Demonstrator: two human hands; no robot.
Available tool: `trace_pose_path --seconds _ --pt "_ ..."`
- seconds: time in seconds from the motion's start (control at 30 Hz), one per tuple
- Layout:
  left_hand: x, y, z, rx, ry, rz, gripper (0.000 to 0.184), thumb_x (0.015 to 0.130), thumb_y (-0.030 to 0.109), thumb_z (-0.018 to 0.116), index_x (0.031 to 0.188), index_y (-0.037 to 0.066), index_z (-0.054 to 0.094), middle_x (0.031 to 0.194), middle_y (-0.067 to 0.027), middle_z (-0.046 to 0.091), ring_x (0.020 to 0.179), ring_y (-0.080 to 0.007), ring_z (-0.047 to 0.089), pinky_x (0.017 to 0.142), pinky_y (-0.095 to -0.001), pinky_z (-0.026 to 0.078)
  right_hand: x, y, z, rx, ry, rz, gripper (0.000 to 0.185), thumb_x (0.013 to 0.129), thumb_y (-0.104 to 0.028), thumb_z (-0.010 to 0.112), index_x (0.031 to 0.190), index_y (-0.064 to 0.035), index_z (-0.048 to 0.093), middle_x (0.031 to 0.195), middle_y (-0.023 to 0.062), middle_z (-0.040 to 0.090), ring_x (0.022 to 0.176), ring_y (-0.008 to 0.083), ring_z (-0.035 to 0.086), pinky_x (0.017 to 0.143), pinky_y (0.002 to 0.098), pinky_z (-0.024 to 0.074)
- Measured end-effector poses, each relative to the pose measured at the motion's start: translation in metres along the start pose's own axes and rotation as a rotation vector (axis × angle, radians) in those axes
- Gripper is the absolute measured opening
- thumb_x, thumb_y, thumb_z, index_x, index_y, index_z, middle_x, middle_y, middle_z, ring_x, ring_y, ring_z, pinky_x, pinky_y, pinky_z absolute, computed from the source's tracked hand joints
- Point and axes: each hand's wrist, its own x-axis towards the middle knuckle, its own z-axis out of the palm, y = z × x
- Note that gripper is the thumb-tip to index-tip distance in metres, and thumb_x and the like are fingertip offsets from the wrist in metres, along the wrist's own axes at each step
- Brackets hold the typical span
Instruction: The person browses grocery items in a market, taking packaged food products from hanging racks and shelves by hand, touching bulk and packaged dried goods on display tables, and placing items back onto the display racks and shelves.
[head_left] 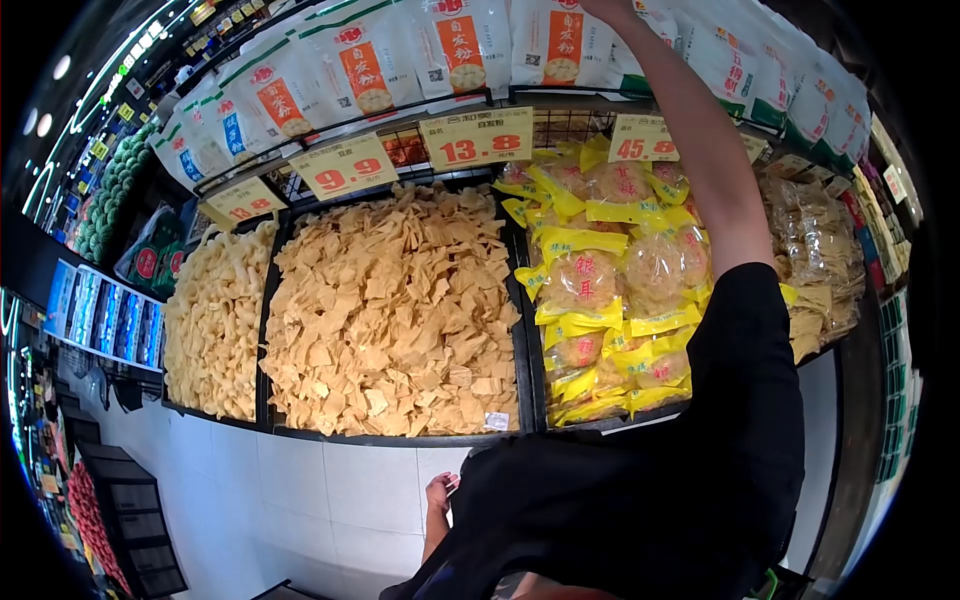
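Note:
My right arm stretches up across the display, and my right hand (604,6) is at the top edge of the view beside a white flour bag with an orange panel (563,48). Its fingers are cut off by the frame, so any grip is hidden. Low over the floor, my left hand (440,490) hangs in front of the bins, its fingers loosely bent and apart, with nothing plainly held. Below the right arm are yellow-edged packets of dried white fungus (582,278). Left of them lies a bin of loose tan flakes (395,310).
A bin of puffy pale sticks (222,320) stands at the left. Price signs (478,138) and a black rail run along the upper shelf. Clear bags of dried goods (815,250) lie at the right. A red-filled stand (95,525) is at lower left, by the tiled floor (300,490).

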Motion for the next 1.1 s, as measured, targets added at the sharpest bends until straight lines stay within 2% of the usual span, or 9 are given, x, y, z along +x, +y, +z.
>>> trace_pose_path --seconds 0.1,0.17,0.23,0.37,0.43,0.57,0.67,0.73,1.1 --pt "-0.004 0.013 -0.001 -0.193 0.052 -0.153 0.033 0.084 0.006 0.038 0.111 -0.002 0.056 0.099 -0.0154 0.064 0.086 -0.0274 0.064 0.079 -0.0393 0.052 0.000 -0.024 -0.010 -0.123 -0.033 -0.055 0.017 0.079 -0.011 0.056 0.081 0.0033 0.065 0.075 0.0167 0.066 0.072 0.0302 0.065 0.065 0.0406 0.0494" --pt "0.001 0.004 0.000 -0.285 0.044 -0.200 0.033 0.083 0.006 0.039 0.111 -0.001 0.056 0.099 -0.0135 0.065 0.088 -0.0263 0.063 0.079 -0.0401 0.052 0.004 -0.020 -0.001 0.078 -0.034 0.021 0.017 0.077 -0.014 0.059 0.078 0.0028 0.063 0.074 0.0192 0.065 0.072 0.0343 0.063 0.065 0.0429 0.0483" --pt "-0.008 0.011 0.007 -0.265 0.056 -0.199 0.033 0.083 0.006 0.040 0.110 0.000 0.057 0.098 -0.0128 0.065 0.086 -0.0251 0.063 0.079 -0.0391 0.052 0.003 -0.016 0.003 -0.219 -0.119 -0.036 0.021 0.075 -0.017 0.063 0.078 0.0034 0.063 0.073 0.0221 0.063 0.073 0.0380 0.061 0.066 0.0447 0.0479" --pt "-0.012 0.011 0.016 -0.197 0.053 -0.184 0.033 0.080 0.004 0.042 0.108 0.003 0.059 0.098 -0.0110 0.065 0.082 -0.0213 0.060 0.075 -0.0344 0.051 0.014 0.018 0.023 -0.090 -0.143 0.003 0.025 0.073 -0.020 0.066 0.077 0.0038 0.063 0.080 0.0235 0.063 0.078 0.0383 0.061 0.069 0.0446 0.0480" --pt "-0.007 0.003 0.019 -0.266 0.080 -0.248 0.032 0.079 0.004 0.044 0.105 0.004 0.061 0.095 -0.0089 0.065 0.078 -0.0201 0.059 0.071 -0.0323 0.050 0.020 0.030 0.028 -0.316 -0.113 -0.237 0.026 0.073 -0.022 0.067 0.079 0.0034 0.063 0.086 0.0241 0.062 0.083 0.0385 0.060 0.073 0.0435 0.0479" --pt "-0.004 -0.004 0.020 -0.126 0.043 -0.201 0.027 0.079 0.007 0.045 0.098 0.005 0.064 0.087 -0.0047 0.063 0.077 -0.0186 0.058 0.065 -0.0307 0.048 0.022 0.034 0.021 -0.340 -0.195 -0.260 0.028 0.072 -0.023 0.067 0.082 0.0027 0.063 0.090 0.0246 0.061 0.087 0.0387 0.058 0.075 0.0426 0.0477" --pt "0.000 0.000 0.021 -0.169 0.038 -0.231 0.028 0.079 0.006 0.045 0.100 0.005 0.063 0.089 -0.0056 0.064 0.076 -0.0178 0.058 0.065 -0.0299 0.049 0.023 0.051 0.022 -0.455 -0.351 -0.419 0.028 0.075 -0.025 0.065 0.082 0.0022 0.064 0.088 0.0239 0.062 0.083 0.0386 0.059 0.073 0.0420 0.0478" --pt "-0.006 0.012 0.020 -0.197 0.030 -0.198 0.029 0.080 0.004 0.043 0.103 0.004 0.061 0.091 -0.0079 0.066 0.075 -0.0181 0.060 0.067 -0.0315 0.051 0.024 0.076 0.036 -0.401 -0.150 -0.275 0.043 0.086 -0.027 0.059 0.122 -0.0038 0.055 0.114 0.0164 0.060 0.105 0.0308 0.057 0.092 0.0373 0.0446" --pt "0.001 0.023 0.019 -0.267 0.035 -0.250 0.028 0.083 0.003 0.041 0.104 0.003 0.059 0.091 -0.0100 0.067 0.076 -0.0202 0.065 0.063 -0.0320 0.054 0.007 0.066 0.037 -0.356 -0.198 -0.333 0.053 0.087 -0.026 0.060 0.129 0.0026 0.045 0.118 0.0230 0.056 0.104 0.0369 0.056 0.092 0.0413 0.0437"
